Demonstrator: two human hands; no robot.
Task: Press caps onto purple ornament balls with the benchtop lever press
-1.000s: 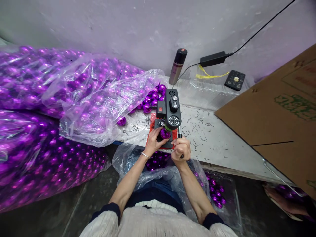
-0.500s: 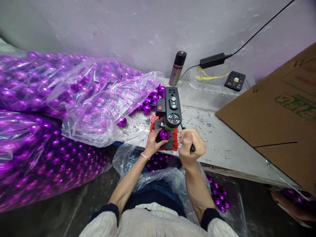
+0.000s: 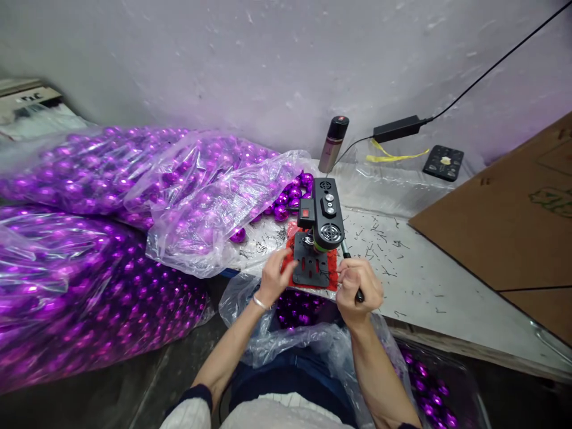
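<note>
My right hand (image 3: 360,289) is wrapped around the black-tipped lever handle (image 3: 359,295) of a small bench press. The press's black head (image 3: 329,214) carries round vents, silver buttons and a red switch. Beneath the head lies a slotted black base plate (image 3: 308,275) with no ball on it, set on a red mat (image 3: 333,280). My left hand (image 3: 273,277) is at the plate's left edge, thumb and fingers apart, holding nothing. Shiny purple balls (image 3: 298,310) fill an open plastic bag (image 3: 254,348) on my lap, just below the table edge.
Big clear bags of purple balls (image 3: 102,274) crowd the left. Loose balls (image 3: 281,213) lie behind the press. A spray can (image 3: 333,144), power adapter (image 3: 397,128), yellow strip (image 3: 397,158) and dark phone (image 3: 443,162) are at the back. A cardboard box (image 3: 500,232) stands right; black scraps litter the table.
The purple ball under the press head is gone from the plate. My left hand has drawn back to the plate's left edge. My right hand still grips the lever. The view has shifted.
</note>
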